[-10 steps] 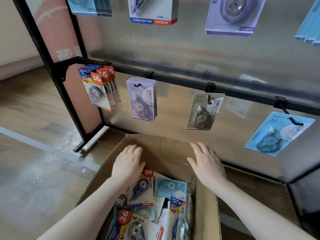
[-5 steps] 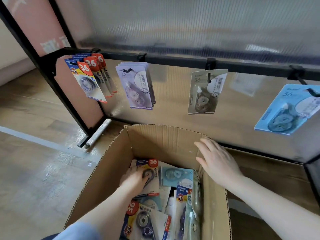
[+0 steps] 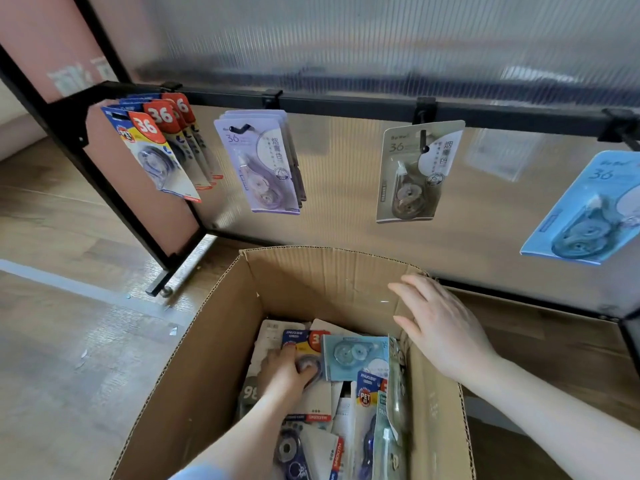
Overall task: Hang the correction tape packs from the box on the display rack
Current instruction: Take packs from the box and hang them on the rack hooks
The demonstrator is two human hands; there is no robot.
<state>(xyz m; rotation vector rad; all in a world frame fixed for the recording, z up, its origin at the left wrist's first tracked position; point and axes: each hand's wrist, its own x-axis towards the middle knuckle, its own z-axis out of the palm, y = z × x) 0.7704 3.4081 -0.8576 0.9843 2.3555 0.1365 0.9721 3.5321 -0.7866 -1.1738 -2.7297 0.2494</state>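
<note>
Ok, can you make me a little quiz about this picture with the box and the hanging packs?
1. True or false: the left hand is down inside the cardboard box.
2. Which hook holds just one pack? A) the red and blue packs B) the purple packs C) the grey pack
3. Fill in: the right hand rests on the box's ____.

Key
1. True; it touches a red and blue pack.
2. C
3. Rim, with its fingers straight.
</note>
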